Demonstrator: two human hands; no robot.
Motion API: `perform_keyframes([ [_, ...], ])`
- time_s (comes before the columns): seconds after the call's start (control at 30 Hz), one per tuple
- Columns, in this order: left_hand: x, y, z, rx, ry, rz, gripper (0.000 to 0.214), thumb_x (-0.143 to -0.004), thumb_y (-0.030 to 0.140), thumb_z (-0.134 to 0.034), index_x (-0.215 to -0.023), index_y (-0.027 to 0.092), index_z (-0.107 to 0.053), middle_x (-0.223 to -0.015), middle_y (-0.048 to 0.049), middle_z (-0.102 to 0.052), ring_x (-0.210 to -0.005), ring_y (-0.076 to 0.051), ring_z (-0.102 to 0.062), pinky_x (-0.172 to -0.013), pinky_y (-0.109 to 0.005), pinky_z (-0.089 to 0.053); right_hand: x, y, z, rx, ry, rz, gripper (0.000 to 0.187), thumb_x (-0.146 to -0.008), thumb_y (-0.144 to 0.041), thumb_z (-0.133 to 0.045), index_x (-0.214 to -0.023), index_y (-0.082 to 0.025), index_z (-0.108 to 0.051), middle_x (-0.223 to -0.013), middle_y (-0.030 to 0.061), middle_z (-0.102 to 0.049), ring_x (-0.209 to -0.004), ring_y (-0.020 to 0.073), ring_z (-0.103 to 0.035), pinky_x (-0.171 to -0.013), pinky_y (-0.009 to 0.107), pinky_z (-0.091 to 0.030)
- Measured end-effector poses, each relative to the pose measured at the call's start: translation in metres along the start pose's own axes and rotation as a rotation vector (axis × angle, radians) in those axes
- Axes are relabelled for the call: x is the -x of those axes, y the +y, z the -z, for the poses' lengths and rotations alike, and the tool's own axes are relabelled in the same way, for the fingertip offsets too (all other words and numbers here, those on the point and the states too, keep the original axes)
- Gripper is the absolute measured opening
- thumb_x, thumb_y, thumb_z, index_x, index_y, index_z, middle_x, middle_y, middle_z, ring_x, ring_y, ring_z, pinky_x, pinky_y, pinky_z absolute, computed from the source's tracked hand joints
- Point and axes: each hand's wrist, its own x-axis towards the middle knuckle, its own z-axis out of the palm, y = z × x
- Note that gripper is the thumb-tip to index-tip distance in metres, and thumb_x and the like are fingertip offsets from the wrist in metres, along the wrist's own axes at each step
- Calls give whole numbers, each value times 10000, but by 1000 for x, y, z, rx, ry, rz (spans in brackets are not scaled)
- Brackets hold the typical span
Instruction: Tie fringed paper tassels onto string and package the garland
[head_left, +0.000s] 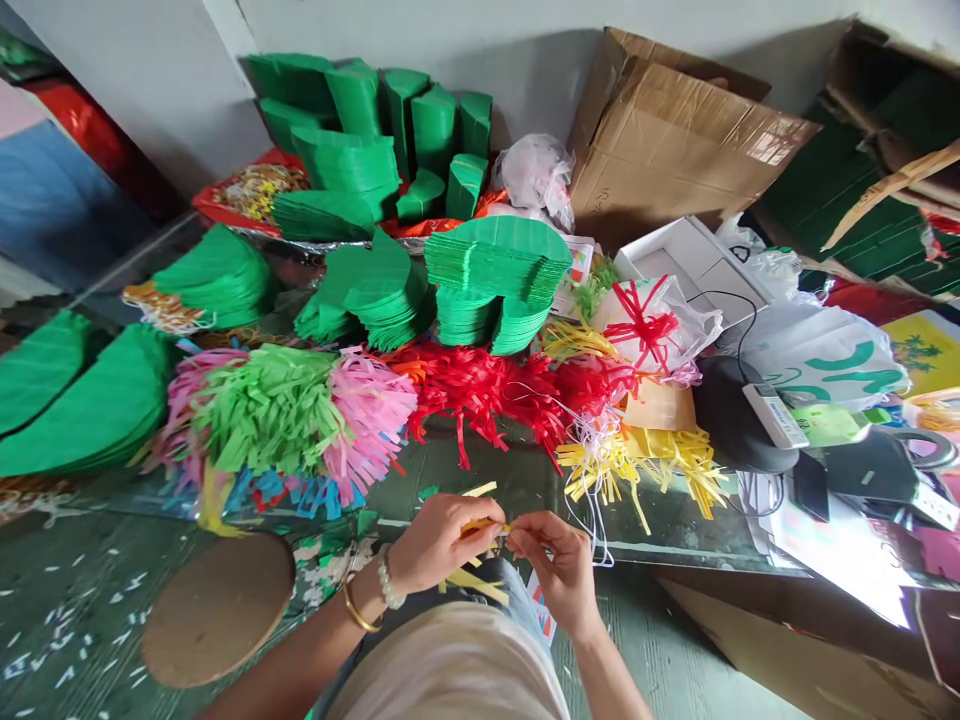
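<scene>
My left hand (442,540) is closed around a small bunch of yellow paper strips (480,585), whose loose ends stick out above and below the fingers. Fingertips of my right hand (555,555) pinch the end of that same bunch, meeting the left fingertips in front of my lap. Whether a thread runs between them is too small to tell. Just beyond the hands lie heaps of fringed tassels: red (495,395), yellow (652,460), green (270,410) and pink (371,410). White string (592,500) hangs over the table edge near my right hand.
Stacks of green cut sheets (495,255) cover the table's middle and back. A cardboard box (675,140) leans at the wall. To the right are a white open box (690,255), plastic bags (825,350) and a black tape dispenser-like object (870,470). A round stool (217,610) stands left.
</scene>
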Motion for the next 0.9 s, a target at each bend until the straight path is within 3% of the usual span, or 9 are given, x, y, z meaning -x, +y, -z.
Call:
perform_keyframes([
  [0.33,-1,7,0,-132,62,-112,144,-921,211,-519,-868,211,-653,-761,12,-722,-689,-132,-668,-663,-204,-452,6,-6,-1,150,99,113,155,-889,-300,-616,-838,-189,-711,-701,27,-701,-615,158,-646,-600,250,-520],
  [0.57,-3,13,0,-228,96,-123,137,-875,193,-553,-789,216,-658,-688,23,-703,-630,-135,-659,-638,-215,-458,10,-1,-2,288,172,286,109,-889,-193,-615,-879,-230,-717,-755,27,-723,-653,169,-653,-629,263,-501],
  [0.77,-6,12,-1,-105,51,-89,133,-876,184,-550,-818,201,-668,-742,9,-727,-667,-129,-667,-668,-201,-467,10,5,2,231,152,230,104,-889,-205,-613,-852,-226,-709,-736,15,-717,-642,163,-656,-618,256,-497],
  [0.9,-8,11,0,-153,13,-94,134,-883,192,-554,-812,204,-667,-702,19,-714,-621,-119,-648,-641,-195,-455,10,2,4,209,124,203,99,-887,-230,-619,-836,-216,-703,-711,14,-714,-625,159,-658,-607,250,-504],
])
